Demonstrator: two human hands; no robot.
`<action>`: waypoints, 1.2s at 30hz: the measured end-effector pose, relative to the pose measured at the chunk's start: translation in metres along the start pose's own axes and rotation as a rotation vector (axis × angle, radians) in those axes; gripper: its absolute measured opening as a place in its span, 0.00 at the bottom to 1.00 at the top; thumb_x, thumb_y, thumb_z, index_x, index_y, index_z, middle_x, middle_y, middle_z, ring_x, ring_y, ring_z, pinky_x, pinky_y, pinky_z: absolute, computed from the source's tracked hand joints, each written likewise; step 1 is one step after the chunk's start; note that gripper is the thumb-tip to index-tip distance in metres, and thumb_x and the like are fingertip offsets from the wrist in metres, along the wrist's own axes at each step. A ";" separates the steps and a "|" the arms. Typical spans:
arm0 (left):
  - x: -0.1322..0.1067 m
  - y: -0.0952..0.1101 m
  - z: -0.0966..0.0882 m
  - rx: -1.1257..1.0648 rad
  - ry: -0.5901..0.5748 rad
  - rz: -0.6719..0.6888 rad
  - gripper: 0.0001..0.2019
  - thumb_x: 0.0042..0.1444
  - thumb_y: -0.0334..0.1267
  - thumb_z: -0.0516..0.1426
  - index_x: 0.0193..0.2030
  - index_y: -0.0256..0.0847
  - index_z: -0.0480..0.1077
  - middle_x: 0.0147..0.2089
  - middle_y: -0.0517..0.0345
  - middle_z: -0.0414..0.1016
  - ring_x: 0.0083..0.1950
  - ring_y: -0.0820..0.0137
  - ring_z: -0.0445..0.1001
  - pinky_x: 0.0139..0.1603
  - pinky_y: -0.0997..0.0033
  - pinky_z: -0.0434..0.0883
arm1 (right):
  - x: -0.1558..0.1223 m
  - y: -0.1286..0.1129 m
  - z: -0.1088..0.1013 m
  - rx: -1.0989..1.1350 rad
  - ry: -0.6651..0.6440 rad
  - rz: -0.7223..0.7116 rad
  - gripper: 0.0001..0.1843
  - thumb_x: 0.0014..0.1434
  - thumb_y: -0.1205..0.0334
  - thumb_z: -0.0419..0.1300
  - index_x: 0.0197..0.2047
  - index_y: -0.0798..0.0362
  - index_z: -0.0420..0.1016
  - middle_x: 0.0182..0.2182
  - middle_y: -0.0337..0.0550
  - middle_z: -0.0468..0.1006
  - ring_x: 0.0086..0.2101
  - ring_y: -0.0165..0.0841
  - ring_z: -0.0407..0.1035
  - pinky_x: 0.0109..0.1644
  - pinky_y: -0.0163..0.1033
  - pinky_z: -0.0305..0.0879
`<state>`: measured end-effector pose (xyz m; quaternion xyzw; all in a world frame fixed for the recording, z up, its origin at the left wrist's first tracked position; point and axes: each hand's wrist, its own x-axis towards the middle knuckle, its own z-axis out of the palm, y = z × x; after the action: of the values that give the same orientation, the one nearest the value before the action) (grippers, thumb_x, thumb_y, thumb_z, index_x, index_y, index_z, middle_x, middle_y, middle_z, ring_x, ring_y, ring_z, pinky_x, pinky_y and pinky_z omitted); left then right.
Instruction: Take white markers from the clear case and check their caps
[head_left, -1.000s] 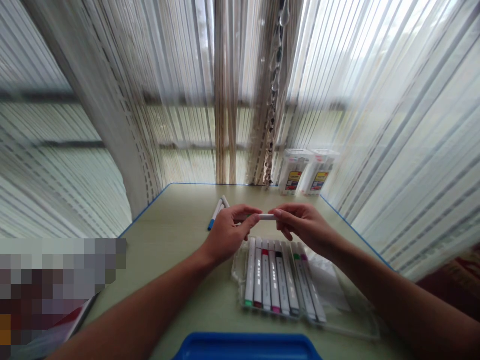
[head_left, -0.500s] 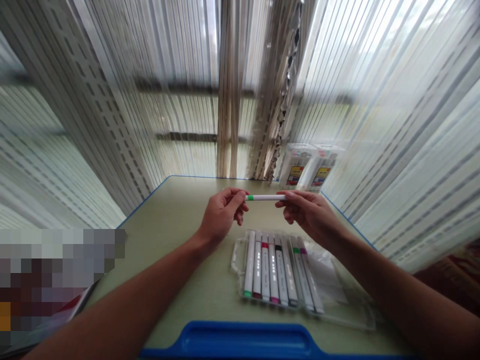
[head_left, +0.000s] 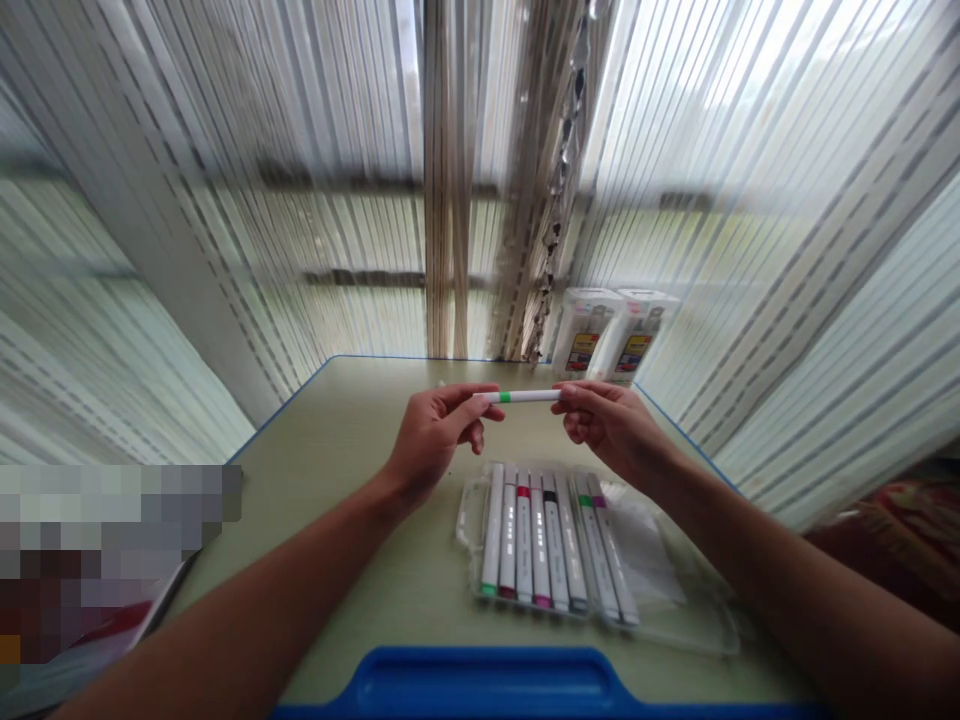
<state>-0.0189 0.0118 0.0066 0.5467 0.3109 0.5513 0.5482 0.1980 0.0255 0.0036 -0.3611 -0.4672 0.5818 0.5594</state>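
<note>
A white marker (head_left: 531, 396) with a green band is held level above the table, stretched between my two hands. My left hand (head_left: 442, 425) pinches its left end by the green band, with thumb and forefinger along it and the other fingers loosely curled. At the opposite end, the fingertips of my right hand (head_left: 604, 415) close around the white barrel. Below the hands lies an open clear plastic case (head_left: 469, 510) with several white markers (head_left: 551, 540) side by side, showing green, red, black, pink and purple bands or ends.
Two clear packs (head_left: 581, 335) with labels stand at the back right of the pale table (head_left: 337, 420). A blue moulded tray edge (head_left: 484, 680) runs along the front. String curtains (head_left: 337, 100) hang behind. A blurred-out patch covers the lower left.
The view has shifted slightly. The marker stays between both hands; more of its left end shows beside my left thumb, and my right hand has stayed at the other end.
</note>
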 end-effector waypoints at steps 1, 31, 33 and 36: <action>0.000 -0.001 0.000 0.031 0.006 -0.003 0.15 0.53 0.38 0.61 0.45 0.29 0.74 0.32 0.50 0.78 0.21 0.79 0.64 0.22 0.75 0.65 | 0.000 0.000 0.000 -0.004 -0.015 -0.005 0.09 0.50 0.62 0.69 0.35 0.58 0.80 0.25 0.45 0.79 0.18 0.23 0.66 0.19 0.28 0.61; -0.009 -0.004 0.007 0.580 -0.211 0.149 0.14 0.53 0.47 0.61 0.36 0.36 0.78 0.35 0.51 0.80 0.37 0.67 0.76 0.40 0.70 0.70 | -0.016 0.001 0.013 -0.424 -0.324 -0.038 0.15 0.45 0.54 0.72 0.28 0.58 0.77 0.19 0.37 0.74 0.19 0.25 0.65 0.21 0.31 0.62; -0.010 -0.004 0.007 0.591 -0.210 0.155 0.15 0.53 0.48 0.61 0.37 0.36 0.79 0.35 0.51 0.80 0.37 0.66 0.77 0.40 0.70 0.69 | -0.017 0.000 0.014 -0.444 -0.318 -0.039 0.15 0.46 0.54 0.71 0.29 0.58 0.77 0.21 0.39 0.75 0.19 0.25 0.66 0.22 0.31 0.63; -0.009 -0.003 0.005 0.569 -0.207 0.140 0.17 0.54 0.49 0.60 0.38 0.36 0.79 0.35 0.49 0.80 0.37 0.66 0.77 0.40 0.70 0.70 | -0.017 0.000 0.013 -0.441 -0.293 -0.036 0.14 0.48 0.54 0.70 0.32 0.58 0.79 0.24 0.41 0.77 0.19 0.25 0.67 0.23 0.32 0.64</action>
<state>-0.0151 0.0028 0.0021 0.7515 0.3567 0.4201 0.3628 0.1877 0.0072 0.0058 -0.3777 -0.6650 0.5021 0.4036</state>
